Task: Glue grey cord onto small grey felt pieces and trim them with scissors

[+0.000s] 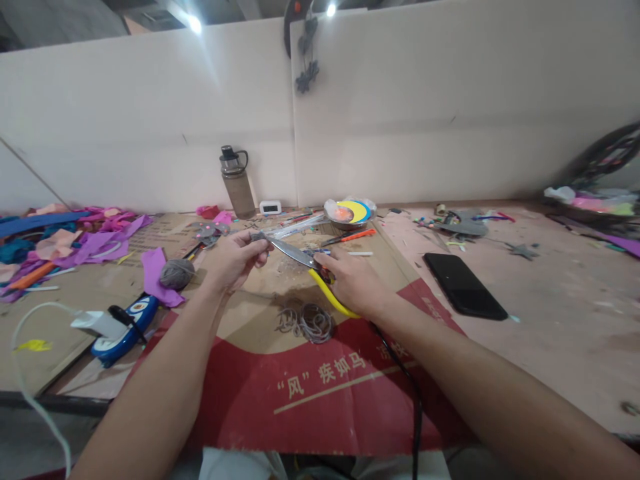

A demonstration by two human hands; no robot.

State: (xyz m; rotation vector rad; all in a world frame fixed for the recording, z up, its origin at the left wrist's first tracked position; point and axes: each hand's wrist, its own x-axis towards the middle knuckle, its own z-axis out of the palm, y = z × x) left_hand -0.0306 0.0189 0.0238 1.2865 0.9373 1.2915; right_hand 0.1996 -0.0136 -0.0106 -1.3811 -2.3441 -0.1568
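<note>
My right hand [353, 280] is wrapped round the yellow handles of a pair of scissors [295, 254]. Their metal blades point left, to the fingertips of my left hand [245, 257]. Those fingers pinch a small grey piece [257, 236], too small to tell whether it is felt or yarn. The blade tips are at or right beside it; whether they touch it I cannot tell. Below both hands, a loose coil of grey yarn [316, 324] lies on the cardboard. Left of my left wrist sits a ball of grey yarn [177, 273].
Red-and-tan cardboard [320, 413] covers the table in front of me. A black phone [464, 285] lies right; a blue-and-white power strip [125, 330] with a white plug lies left, near purple scraps [103, 248]. Behind are a bottle [239, 190], orange-handled scissors [357, 236] and a bowl [347, 219].
</note>
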